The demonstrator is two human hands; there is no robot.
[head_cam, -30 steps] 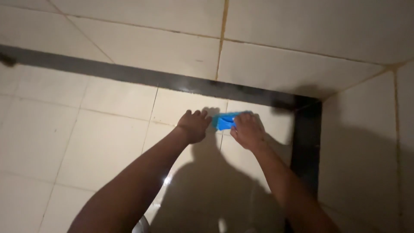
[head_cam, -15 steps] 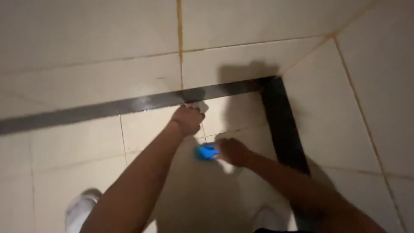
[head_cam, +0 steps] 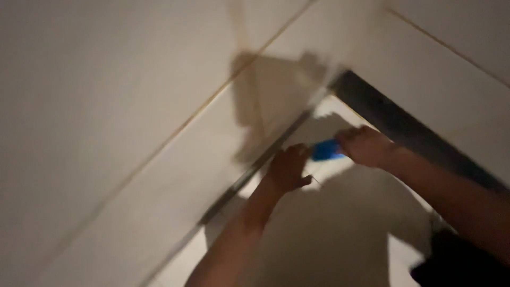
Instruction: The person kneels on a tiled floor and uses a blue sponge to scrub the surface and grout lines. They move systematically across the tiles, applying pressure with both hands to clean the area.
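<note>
Both my hands reach to a corner of pale tiled walls. My right hand [head_cam: 366, 146] grips a small blue object [head_cam: 326, 150], blurred, pressed against the tile close to the black band [head_cam: 409, 130]. My left hand [head_cam: 287, 169] rests on the tile just left of the blue object, fingers curled; whether it holds anything is unclear. The picture is dim and motion-blurred.
Cream wall tiles with thin grout lines [head_cam: 175, 135] fill the view. A dark horizontal stripe [head_cam: 249, 178] runs across both walls and meets at the corner. My shadows fall on the wall above the hands. A dark sleeve or cloth [head_cam: 457, 263] shows at lower right.
The view has swung sharply, tilting the walls. My hands have stayed at the corner, and the right still holds the blue object near the dark band.
</note>
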